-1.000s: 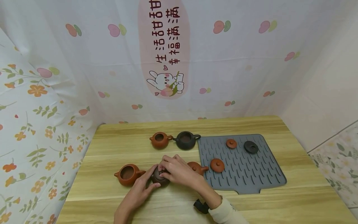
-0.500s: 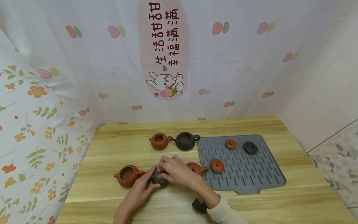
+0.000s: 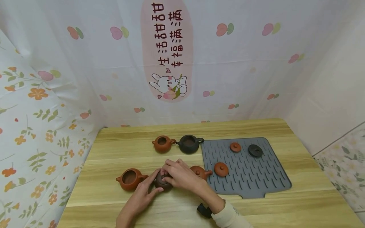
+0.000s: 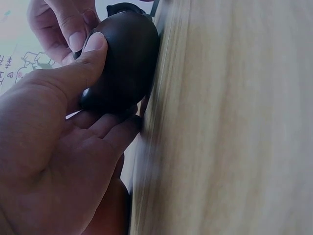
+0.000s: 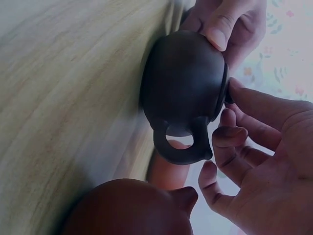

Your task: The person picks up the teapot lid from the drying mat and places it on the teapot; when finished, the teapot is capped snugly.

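A dark brown teapot stands on the wooden table between both hands. My left hand holds its body from the left, thumb on the near side and fingers round the far side. From above, my right hand pinches the knob of its lid, which sits on the pot's mouth. In the right wrist view, the loop handle is on the pot's right side, below my right fingers. Right of the pot is a lidded orange-brown teapot, partly hidden by my right hand.
A lidless orange-brown teapot stands close left of my left hand. Farther back are a small orange-brown teapot and a black teapot, both lidless. The grey mat bears two orange-brown lids and a black lid.
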Tool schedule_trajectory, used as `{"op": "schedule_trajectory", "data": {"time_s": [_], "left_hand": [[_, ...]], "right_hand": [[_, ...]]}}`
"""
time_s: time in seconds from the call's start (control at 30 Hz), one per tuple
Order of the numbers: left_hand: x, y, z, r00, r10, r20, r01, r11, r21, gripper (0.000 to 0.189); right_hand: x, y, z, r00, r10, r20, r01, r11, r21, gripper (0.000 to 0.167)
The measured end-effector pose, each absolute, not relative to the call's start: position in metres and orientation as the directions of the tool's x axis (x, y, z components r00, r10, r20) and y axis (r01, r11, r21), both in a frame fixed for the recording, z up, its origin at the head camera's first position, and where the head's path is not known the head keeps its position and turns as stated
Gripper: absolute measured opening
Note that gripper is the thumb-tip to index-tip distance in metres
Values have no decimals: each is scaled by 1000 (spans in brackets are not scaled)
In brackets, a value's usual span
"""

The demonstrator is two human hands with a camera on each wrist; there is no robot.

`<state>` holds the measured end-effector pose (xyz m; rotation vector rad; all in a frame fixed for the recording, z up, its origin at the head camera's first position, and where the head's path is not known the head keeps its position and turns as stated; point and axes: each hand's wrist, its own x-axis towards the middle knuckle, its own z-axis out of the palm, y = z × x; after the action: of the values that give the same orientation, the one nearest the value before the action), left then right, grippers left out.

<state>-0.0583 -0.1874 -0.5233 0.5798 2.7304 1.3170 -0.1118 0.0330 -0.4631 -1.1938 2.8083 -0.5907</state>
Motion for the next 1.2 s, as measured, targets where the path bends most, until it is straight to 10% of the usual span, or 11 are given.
{"op": "schedule_trajectory", "data": {"time_s": [0.67,1.2], "left_hand": [[-65,-198,-549,-861,392,325,505,584,636,87],[-52,-210,-478,-816,354,456,574,588,570,96]], "right_hand": [[-120,138,-434,-845,-441,302,-534,685,-495,23],[-120,189,-432,-901,-324,289,-434,695,-574,22]]}}
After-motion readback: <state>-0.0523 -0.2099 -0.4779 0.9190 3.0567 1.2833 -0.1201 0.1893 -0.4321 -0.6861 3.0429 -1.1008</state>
